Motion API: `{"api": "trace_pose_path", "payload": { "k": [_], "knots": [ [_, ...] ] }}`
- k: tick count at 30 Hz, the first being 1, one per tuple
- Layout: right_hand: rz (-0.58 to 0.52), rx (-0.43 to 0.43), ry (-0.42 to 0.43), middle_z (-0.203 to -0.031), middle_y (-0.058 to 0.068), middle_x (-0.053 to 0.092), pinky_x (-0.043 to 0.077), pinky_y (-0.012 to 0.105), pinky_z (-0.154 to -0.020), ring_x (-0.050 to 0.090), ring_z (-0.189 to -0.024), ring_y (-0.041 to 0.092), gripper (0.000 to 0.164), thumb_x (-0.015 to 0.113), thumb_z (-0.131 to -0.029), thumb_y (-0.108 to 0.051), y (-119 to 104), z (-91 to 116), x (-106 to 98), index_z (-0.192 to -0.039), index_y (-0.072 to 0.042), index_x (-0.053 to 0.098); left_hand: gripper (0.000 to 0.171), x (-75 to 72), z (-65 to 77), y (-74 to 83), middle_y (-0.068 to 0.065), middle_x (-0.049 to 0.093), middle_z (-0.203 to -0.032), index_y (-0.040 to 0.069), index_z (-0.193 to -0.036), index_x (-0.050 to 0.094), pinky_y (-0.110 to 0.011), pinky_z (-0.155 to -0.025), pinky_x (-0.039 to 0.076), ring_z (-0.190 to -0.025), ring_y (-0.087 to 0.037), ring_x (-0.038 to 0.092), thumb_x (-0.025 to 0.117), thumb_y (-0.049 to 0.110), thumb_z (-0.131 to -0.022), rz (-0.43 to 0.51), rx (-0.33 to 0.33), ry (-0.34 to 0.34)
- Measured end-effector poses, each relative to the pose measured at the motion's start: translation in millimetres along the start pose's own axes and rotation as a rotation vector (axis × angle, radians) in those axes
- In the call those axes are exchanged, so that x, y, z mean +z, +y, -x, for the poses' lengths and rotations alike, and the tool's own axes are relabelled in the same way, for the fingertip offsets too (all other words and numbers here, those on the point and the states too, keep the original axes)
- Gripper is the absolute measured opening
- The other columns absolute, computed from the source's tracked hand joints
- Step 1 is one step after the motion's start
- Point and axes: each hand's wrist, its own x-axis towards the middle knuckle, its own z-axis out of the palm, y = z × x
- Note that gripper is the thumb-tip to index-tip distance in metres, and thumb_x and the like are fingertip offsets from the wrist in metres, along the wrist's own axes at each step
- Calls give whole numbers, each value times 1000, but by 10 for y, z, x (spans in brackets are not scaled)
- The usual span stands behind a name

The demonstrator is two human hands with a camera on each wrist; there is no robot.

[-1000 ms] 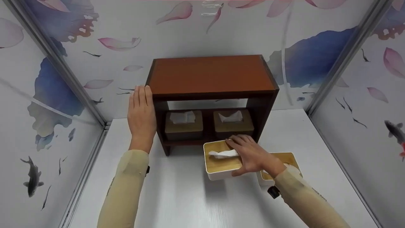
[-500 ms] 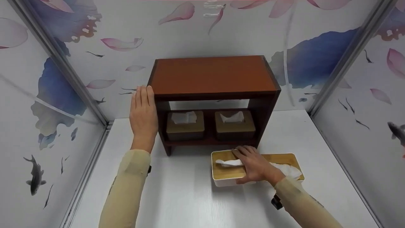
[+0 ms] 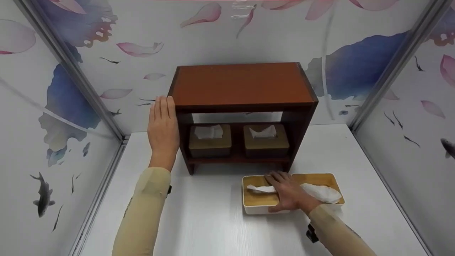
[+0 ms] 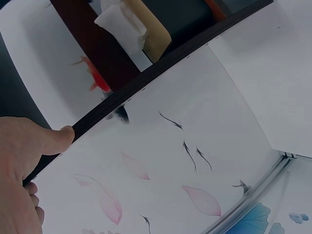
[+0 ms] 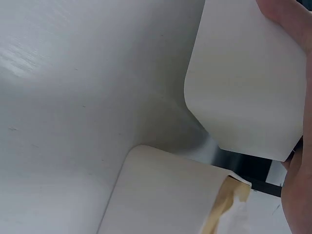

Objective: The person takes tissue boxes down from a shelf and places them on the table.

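My right hand (image 3: 289, 192) spans a white tissue box (image 3: 261, 209) with a wood-look lid, thumb at its front side and fingers at its back. A tissue sticks out of the lid. In the right wrist view the box's white side (image 5: 248, 83) fills the upper right, low over the table. Another such tissue box (image 3: 328, 179) stands just right of it, partly behind my wrist. My left hand (image 3: 163, 137) holds the left side panel of a brown wooden shelf (image 3: 245, 83); in the left wrist view the thumb (image 4: 61, 139) lies on the panel's dark edge, with fingers on the outer side.
Two tissue boxes, one left (image 3: 209, 144) and one right (image 3: 266, 143), stand side by side on the shelf's lower board. Under everything is a white table (image 3: 209, 220). Printed wall panels (image 3: 149, 28) with metal corner rails enclose it at the back and sides.
My right hand has brought its tissue box down, toward me and slightly right, up beside the other white one. My left hand has stayed on the shelf's side.
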Motion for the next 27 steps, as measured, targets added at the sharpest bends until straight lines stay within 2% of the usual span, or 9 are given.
{"api": "trace_pose_path", "payload": {
  "k": [11,16,27],
  "knots": [
    [-53,58,-49,-152,20,39,35,66,-108,34,-140,44,117,77,-60,-71,17,-29,86,-152,-12,34,68,6,-12,10,-21,31,-154,-1,-149,23,-40,-125,21,-147,-32,28,59,-5,-92,47,-8,16],
    [-73,50,-55,-152,21,38,35,68,-107,33,-140,46,118,77,-60,-71,40,-22,141,-152,-12,33,68,15,-9,10,-21,32,-154,-1,-149,23,-40,-125,21,-147,-32,28,60,-5,-91,41,-6,23],
    [-67,2,-1,-150,24,40,32,66,-110,34,-139,46,118,84,-59,-61,51,-11,228,-152,-8,33,65,27,4,5,-20,34,-153,-2,-149,25,-39,-124,22,-146,-32,30,59,-2,-93,19,-2,53]
  ]
}}
